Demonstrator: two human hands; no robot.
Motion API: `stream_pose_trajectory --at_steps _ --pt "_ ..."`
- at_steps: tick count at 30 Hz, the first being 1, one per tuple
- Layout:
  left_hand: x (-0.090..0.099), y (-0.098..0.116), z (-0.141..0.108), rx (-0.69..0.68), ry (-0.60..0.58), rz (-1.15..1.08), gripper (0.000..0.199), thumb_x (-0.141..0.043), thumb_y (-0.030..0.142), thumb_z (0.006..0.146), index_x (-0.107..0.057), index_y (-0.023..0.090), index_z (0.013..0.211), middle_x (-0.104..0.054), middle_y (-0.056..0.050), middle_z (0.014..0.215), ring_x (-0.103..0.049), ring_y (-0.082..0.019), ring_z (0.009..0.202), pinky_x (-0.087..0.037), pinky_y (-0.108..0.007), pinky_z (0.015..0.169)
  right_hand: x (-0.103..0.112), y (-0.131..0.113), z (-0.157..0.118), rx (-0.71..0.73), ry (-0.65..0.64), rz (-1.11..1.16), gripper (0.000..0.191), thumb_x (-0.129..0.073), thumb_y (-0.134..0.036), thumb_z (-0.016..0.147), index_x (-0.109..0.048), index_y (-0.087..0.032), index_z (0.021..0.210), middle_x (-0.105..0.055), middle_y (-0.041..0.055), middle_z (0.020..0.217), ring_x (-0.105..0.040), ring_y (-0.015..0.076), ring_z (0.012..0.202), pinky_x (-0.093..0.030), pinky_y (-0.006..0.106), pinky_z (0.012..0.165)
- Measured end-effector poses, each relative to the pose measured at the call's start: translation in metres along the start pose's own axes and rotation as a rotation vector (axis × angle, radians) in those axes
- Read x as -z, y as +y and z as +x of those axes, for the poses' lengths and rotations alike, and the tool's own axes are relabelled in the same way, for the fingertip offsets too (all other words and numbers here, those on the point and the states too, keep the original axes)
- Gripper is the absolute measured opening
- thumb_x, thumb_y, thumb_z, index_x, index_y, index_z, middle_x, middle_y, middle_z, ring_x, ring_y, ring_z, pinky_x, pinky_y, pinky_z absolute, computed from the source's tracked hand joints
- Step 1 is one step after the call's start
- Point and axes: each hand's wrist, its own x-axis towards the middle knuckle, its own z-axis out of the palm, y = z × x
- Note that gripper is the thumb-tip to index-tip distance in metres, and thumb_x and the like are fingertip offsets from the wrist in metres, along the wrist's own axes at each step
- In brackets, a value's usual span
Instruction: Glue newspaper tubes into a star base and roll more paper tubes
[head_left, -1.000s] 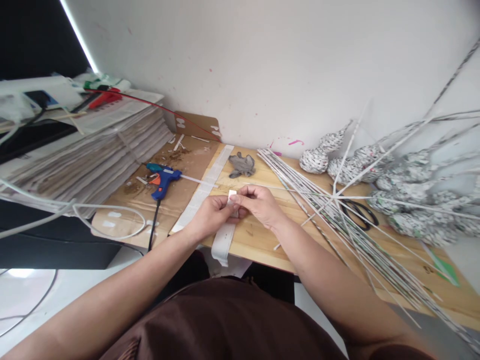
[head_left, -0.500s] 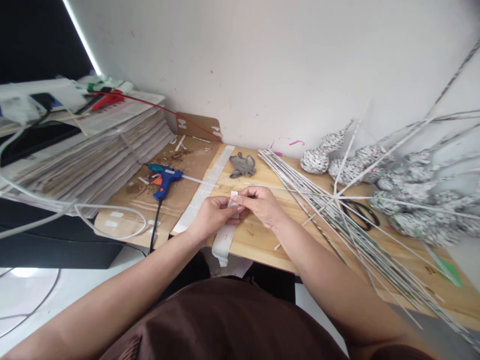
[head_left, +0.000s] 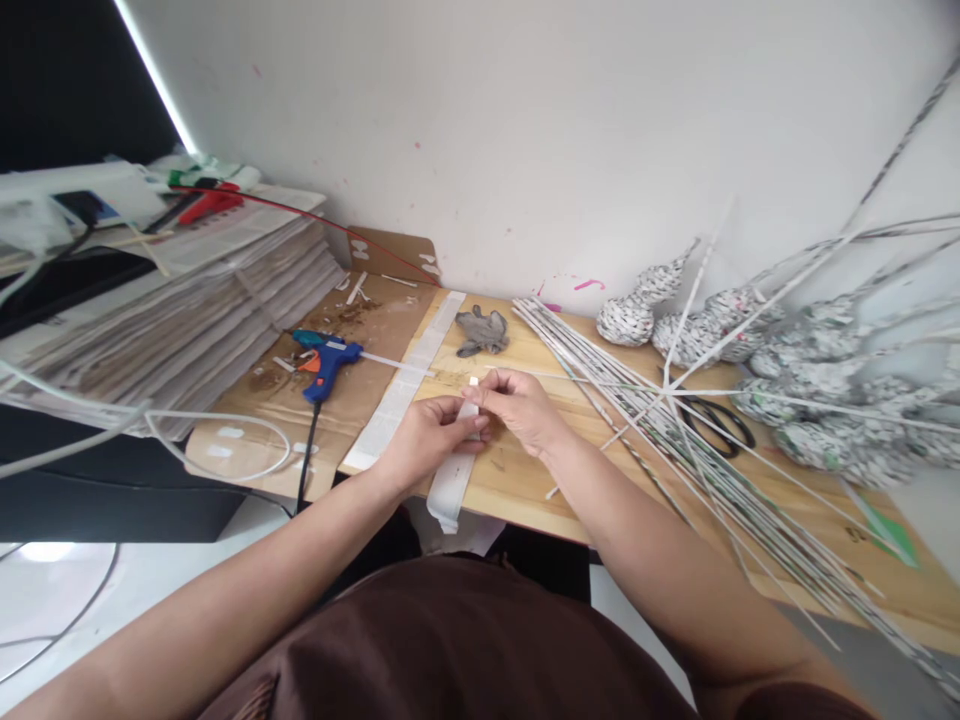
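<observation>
Both hands meet over the front of the wooden table, pinching the top of a paper strip [head_left: 451,482]. My left hand [head_left: 424,437] is closed around the strip from the left, thumb on top. My right hand [head_left: 519,408] grips its upper end between thumb and fingers. The strip's lower end hangs over the table's front edge. Another flat strip of newspaper [head_left: 409,375] lies on the table to the left. Just beyond the hands sits a crumpled grey cloth-like lump [head_left: 482,331]. A bundle of thin rolled-paper sticks [head_left: 592,370] lies to the right.
A blue glue gun [head_left: 330,365] rests on stained cardboard [head_left: 360,400] at left, beside a tall newspaper stack [head_left: 247,290]. Right of the hands are crossed paper sticks [head_left: 666,392], black scissors [head_left: 716,428] and several woven paper gourd shapes [head_left: 626,320]. A wall [head_left: 480,150] stands behind.
The thumbs and fingers have shifted slightly along the strip, with a little more of the narrow upper end showing between them. The camera view has moved slightly.
</observation>
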Motion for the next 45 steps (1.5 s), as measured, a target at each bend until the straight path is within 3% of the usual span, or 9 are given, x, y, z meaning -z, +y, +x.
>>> stream_pose_trajectory --at_steps 7,11,18,23,32,36,41,45 --pt "-0.002 -0.002 -0.003 0.07 0.037 -0.02 0.028 -0.077 0.038 0.069 -0.072 0.013 0.079 -0.072 -0.007 0.078 -0.068 -0.017 0.077 -0.057 -0.031 0.075 0.0 -0.004 0.0 0.006 0.056 -0.042 0.035 -0.081 -0.042 0.062 -0.058 -0.017 0.064 -0.054 -0.0049 0.057 -0.044 0.0066 0.047 -0.035 0.021 0.044" --pt "-0.002 0.0 -0.005 0.092 0.024 0.024 0.028 -0.076 0.039 0.07 -0.072 0.013 0.08 -0.072 -0.007 0.078 -0.067 -0.016 0.075 -0.057 -0.025 0.066 0.003 -0.007 0.0 0.046 0.012 -0.103 0.03 -0.077 -0.044 0.068 -0.066 -0.016 0.07 -0.058 -0.0026 0.064 -0.043 0.0069 0.052 -0.034 0.021 0.048" --pt "-0.005 0.007 -0.005 0.098 0.018 0.114 0.029 -0.074 0.039 0.072 -0.071 0.012 0.082 -0.071 -0.008 0.079 -0.066 -0.017 0.076 -0.056 -0.025 0.062 0.004 -0.009 0.001 0.09 0.066 -0.089 0.035 -0.078 -0.047 0.067 -0.06 -0.016 0.062 -0.049 -0.0049 0.055 -0.04 0.0074 0.051 -0.031 0.022 0.048" --pt "-0.001 0.004 -0.004 0.093 0.008 0.073 0.03 -0.074 0.04 0.072 -0.071 0.013 0.084 -0.071 -0.006 0.08 -0.066 -0.016 0.078 -0.057 -0.026 0.067 0.013 -0.013 0.0 0.027 -0.13 -0.166 0.032 -0.076 -0.045 0.07 -0.072 -0.016 0.083 -0.066 0.0017 0.076 -0.055 0.0105 0.063 -0.041 0.023 0.056" --pt "-0.002 0.003 -0.005 0.076 -0.014 0.077 0.027 -0.071 0.04 0.076 -0.072 0.016 0.087 -0.073 -0.007 0.085 -0.068 -0.019 0.084 -0.058 -0.027 0.065 0.005 -0.005 0.0 -0.106 -0.093 -0.049 0.036 -0.081 -0.044 0.064 -0.059 -0.016 0.069 -0.059 -0.0026 0.053 -0.052 0.01 0.04 -0.042 0.023 0.04" --pt "-0.003 0.004 -0.005 0.086 -0.025 0.039 0.026 -0.07 0.038 0.078 -0.072 0.014 0.089 -0.073 -0.008 0.087 -0.069 -0.019 0.082 -0.059 -0.031 0.07 0.004 -0.006 -0.001 -0.066 -0.049 -0.03 0.038 -0.084 -0.04 0.06 -0.055 -0.016 0.066 -0.056 -0.0047 0.053 -0.049 0.0066 0.042 -0.037 0.018 0.039" --pt "-0.002 0.004 -0.004 0.077 -0.029 -0.019 0.026 -0.071 0.036 0.077 -0.072 0.013 0.089 -0.073 -0.008 0.085 -0.069 -0.016 0.076 -0.058 -0.032 0.074 0.008 -0.008 -0.002 -0.068 -0.162 -0.092 0.032 -0.079 -0.041 0.066 -0.064 -0.015 0.077 -0.06 -0.0028 0.06 -0.05 0.0073 0.048 -0.038 0.02 0.045" --pt "-0.003 0.002 -0.006 0.097 -0.015 -0.035 0.028 -0.075 0.037 0.073 -0.072 0.013 0.087 -0.072 -0.007 0.082 -0.069 -0.016 0.077 -0.058 -0.029 0.073 0.008 -0.006 0.0 -0.025 -0.084 -0.095 0.03 -0.081 -0.038 0.064 -0.062 -0.015 0.068 -0.057 -0.0037 0.057 -0.046 0.0063 0.049 -0.034 0.02 0.046"
